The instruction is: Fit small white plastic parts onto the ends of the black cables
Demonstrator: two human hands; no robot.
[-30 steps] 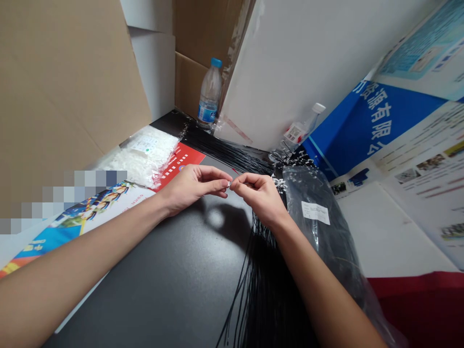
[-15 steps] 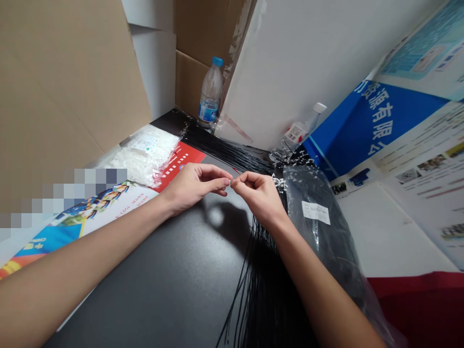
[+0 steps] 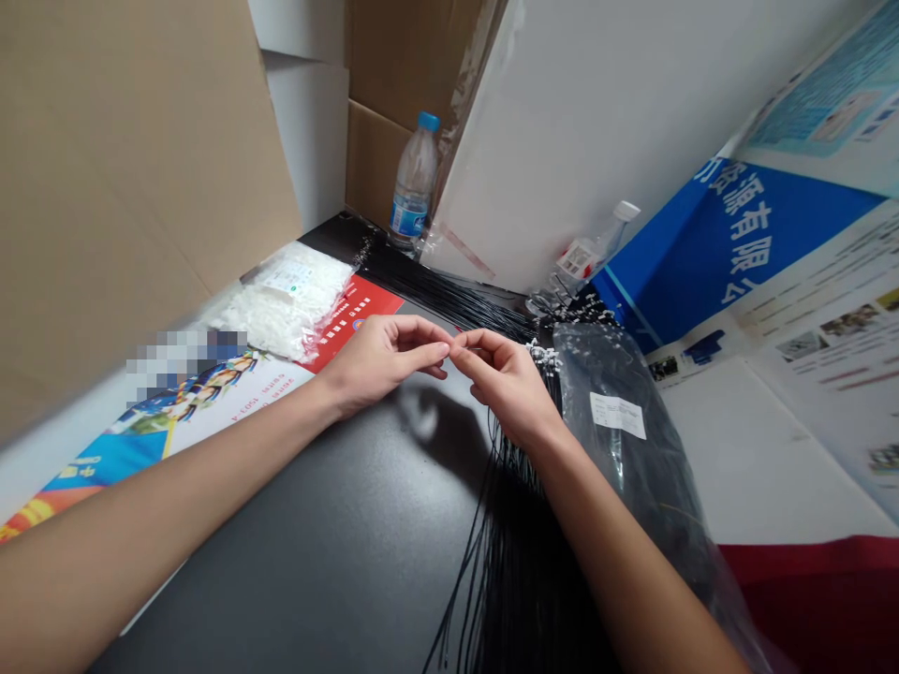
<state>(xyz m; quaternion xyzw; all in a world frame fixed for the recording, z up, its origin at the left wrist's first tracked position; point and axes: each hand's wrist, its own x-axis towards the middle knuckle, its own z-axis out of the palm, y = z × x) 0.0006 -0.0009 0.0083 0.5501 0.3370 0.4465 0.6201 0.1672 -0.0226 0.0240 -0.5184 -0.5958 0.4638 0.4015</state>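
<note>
My left hand (image 3: 393,360) and my right hand (image 3: 502,374) meet at their fingertips above the dark grey table (image 3: 337,534). Thumb and forefinger are pinched together on each hand. Whatever lies between the fingertips is too small and hidden to name. Beneath and beside my right hand hangs a bundle of thin black cables (image 3: 484,552) with small white ends (image 3: 544,356). More black cables (image 3: 449,295) lie behind both hands. A clear bag of small white parts (image 3: 281,300) rests to the left, on a red printed sheet (image 3: 372,298).
A blue-capped bottle (image 3: 413,187) stands at the back, and a white-capped bottle (image 3: 594,248) leans farther right. A large plastic bag with a label (image 3: 618,415) lies right of my right hand. Cardboard (image 3: 140,168) rises at the left; a blue poster (image 3: 737,234) is at the right.
The fingertips of my two hands have come together, closing the small gap between them. The whole view has shifted slightly.
</note>
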